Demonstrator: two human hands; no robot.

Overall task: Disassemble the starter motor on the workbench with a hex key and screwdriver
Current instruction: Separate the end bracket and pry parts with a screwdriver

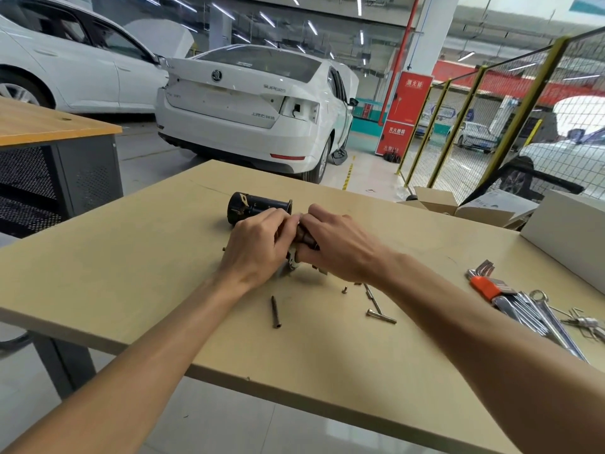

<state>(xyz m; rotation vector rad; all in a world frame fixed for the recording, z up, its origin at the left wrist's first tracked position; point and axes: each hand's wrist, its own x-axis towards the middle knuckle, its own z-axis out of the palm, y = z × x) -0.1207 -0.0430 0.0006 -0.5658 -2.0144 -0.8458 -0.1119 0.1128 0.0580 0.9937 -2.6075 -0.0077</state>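
The black cylindrical starter housing (252,206) lies on its side on the tan workbench (131,257), just beyond my hands. My left hand (255,247) and my right hand (337,244) meet over a dark brownish motor part (302,237) and both grip it; most of it is hidden by the fingers. A small metal bracket piece (293,263) shows under them. Loose long bolts (276,311) (381,316) and small screws (344,290) lie in front of my hands. A hex key set with an orange holder (484,283) lies at the right.
Chrome wrenches (543,317) lie beside the hex keys near the right edge. A white box (566,224) and open cardboard boxes (458,208) stand at the back right. White cars (255,103), a second bench (49,126) and mesh fencing (491,126) lie beyond.
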